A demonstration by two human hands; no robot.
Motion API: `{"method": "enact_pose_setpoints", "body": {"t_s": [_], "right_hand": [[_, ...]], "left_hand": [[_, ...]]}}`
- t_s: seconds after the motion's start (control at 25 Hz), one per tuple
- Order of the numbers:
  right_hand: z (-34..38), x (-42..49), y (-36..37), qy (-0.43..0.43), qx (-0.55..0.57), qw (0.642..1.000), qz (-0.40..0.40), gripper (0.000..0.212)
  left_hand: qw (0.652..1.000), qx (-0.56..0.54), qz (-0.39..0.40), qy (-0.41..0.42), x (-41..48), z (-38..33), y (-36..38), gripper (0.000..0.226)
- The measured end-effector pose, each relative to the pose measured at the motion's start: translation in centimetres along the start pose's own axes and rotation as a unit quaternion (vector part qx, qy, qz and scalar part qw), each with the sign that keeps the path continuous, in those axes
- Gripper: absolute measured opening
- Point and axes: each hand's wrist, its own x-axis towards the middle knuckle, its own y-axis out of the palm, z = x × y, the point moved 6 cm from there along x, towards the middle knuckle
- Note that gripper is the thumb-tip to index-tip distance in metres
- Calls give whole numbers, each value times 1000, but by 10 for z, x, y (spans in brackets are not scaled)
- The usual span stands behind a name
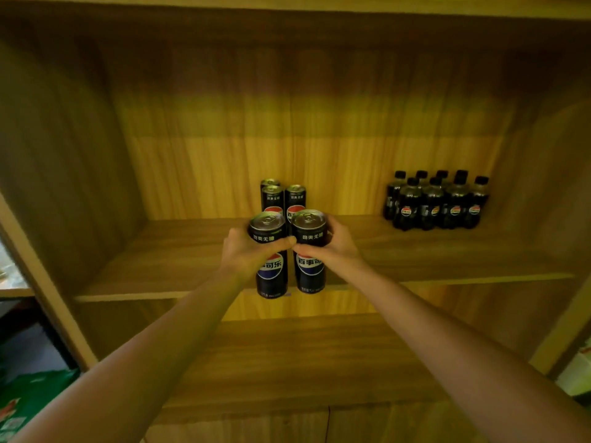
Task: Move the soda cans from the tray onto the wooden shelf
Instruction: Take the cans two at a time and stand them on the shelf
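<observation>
Two hands hold two soda cans at the wooden shelf [179,251].

The left hand [248,251] has its grip tight around the left can [270,273]. The right hand [332,247] grips the right can [309,270]. Both cans are upright, side by side at the shelf's front edge. More cans [283,199] stand just behind, and small bottles [436,203] stand far right.

Wooden shelf [179,251] with black soda cans [283,199] (mid-board) and dark bottles [436,203].

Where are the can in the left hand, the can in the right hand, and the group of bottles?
Left-hand can [271,279]: head view, logo.
Right-hand can [309,266]: head view, logo.
Bottles [435,203]: head view, front-row bottle body.
</observation>
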Motion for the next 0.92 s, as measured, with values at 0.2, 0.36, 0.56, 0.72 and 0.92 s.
{"method": "enact_pose_setpoints", "body": {"t_s": [0.2, 0.36, 0.56, 0.72, 0.92], "right_hand": [[-30, 58, 5, 28, 33, 999, -14, 65], [-48, 98, 13, 26, 47, 999, -8, 61], [-68, 137, 21, 38, 59, 997, -12, 61], [-75, 149, 25, 37, 55, 998, -5, 60], [-83, 157, 24, 39, 53, 998, -9, 59]], "left_hand": [[997, 31, -71, -22, 57, 24, 6, 67], [996, 50, -76, -19, 96, 38, 16, 67], [997, 55, -60, -15, 133, 52, 30, 68], [997, 51, -51, -28, 152, 68, 38, 68], [997, 52, -50, -42, 165, 74, 43, 70]]}}
